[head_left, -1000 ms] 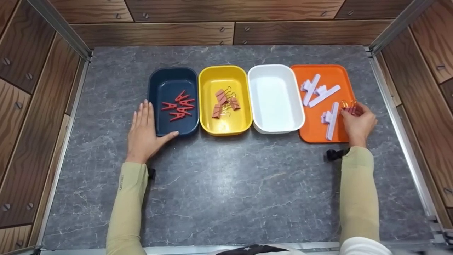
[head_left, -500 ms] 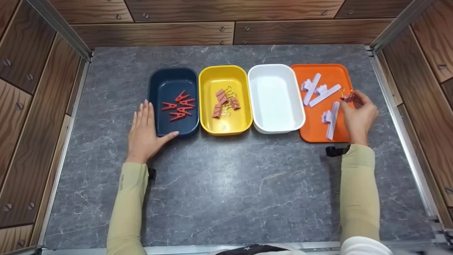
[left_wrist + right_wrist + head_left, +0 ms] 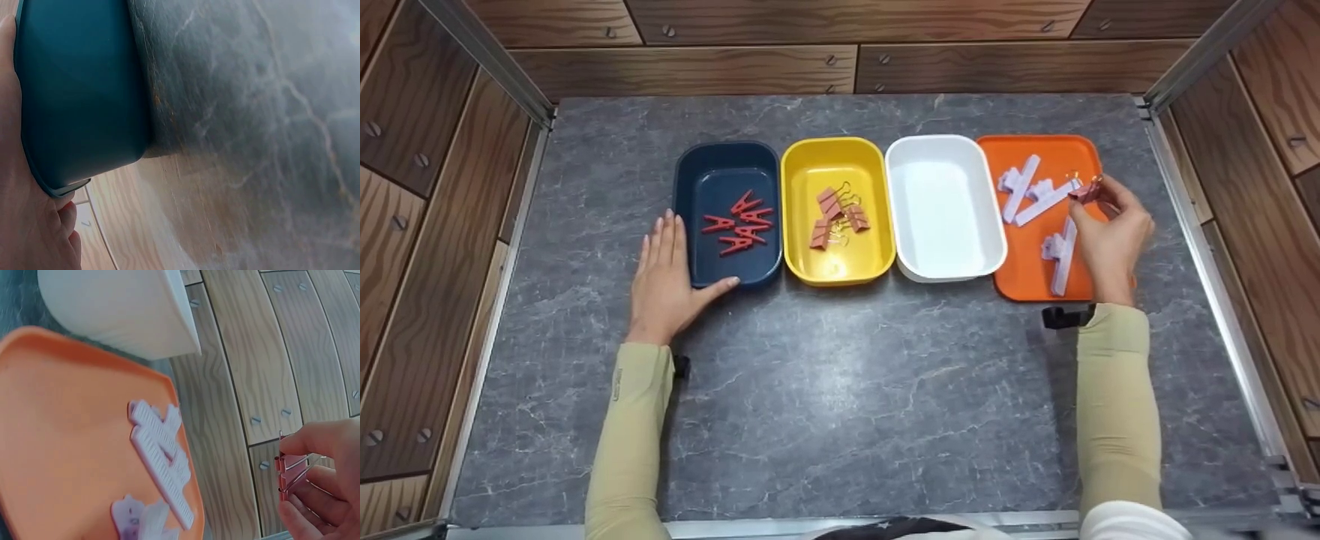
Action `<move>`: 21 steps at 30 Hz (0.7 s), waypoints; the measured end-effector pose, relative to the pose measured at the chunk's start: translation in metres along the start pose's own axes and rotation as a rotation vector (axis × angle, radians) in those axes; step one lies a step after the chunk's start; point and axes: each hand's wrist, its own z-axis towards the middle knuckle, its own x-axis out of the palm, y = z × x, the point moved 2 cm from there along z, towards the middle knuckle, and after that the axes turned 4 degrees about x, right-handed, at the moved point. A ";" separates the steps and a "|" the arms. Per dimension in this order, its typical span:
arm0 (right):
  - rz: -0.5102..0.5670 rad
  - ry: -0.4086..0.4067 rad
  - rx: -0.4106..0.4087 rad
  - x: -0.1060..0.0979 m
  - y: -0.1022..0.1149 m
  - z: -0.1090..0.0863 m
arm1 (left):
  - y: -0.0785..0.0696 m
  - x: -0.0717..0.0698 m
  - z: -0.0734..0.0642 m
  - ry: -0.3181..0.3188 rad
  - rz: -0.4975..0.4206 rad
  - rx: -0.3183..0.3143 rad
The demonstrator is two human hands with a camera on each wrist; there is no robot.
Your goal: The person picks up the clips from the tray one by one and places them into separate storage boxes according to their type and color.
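Above the right part of the orange tray (image 3: 1020, 281), my right hand (image 3: 1116, 236) pinches a pink binder clip (image 3: 1084, 193) with wire handles. The right wrist view shows this binder clip (image 3: 292, 475) between thumb and fingers. Three lilac bag clips lie on the tray, the nearest bag clip (image 3: 1063, 259) just left of that hand. My left hand (image 3: 664, 277) rests with straight fingers against the left side and near corner of the dark blue bin (image 3: 688, 180). In the left wrist view the hand (image 3: 28, 185) lies along the bin's rim.
Several red clothespins (image 3: 742, 225) lie in the blue bin. The yellow bin (image 3: 840, 274) beside it holds pink binder clips (image 3: 831, 204). A white bin (image 3: 945, 210) stands between the yellow bin and the tray. Wood-patterned panels (image 3: 682, 71) enclose the grey table (image 3: 840, 420).
My right hand has lifted the binder clip and carried it slightly left and away from me over the tray. My left hand stays put at the blue bin.
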 end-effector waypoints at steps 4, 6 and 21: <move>0.012 0.005 -0.016 0.002 0.005 -0.004 | 0.000 -0.001 0.000 -0.001 0.008 0.002; 0.016 0.006 -0.027 0.003 0.008 -0.007 | 0.000 0.000 -0.001 -0.003 0.011 0.003; 0.094 0.019 -0.143 0.014 0.029 -0.020 | -0.001 -0.001 -0.001 -0.019 0.014 0.017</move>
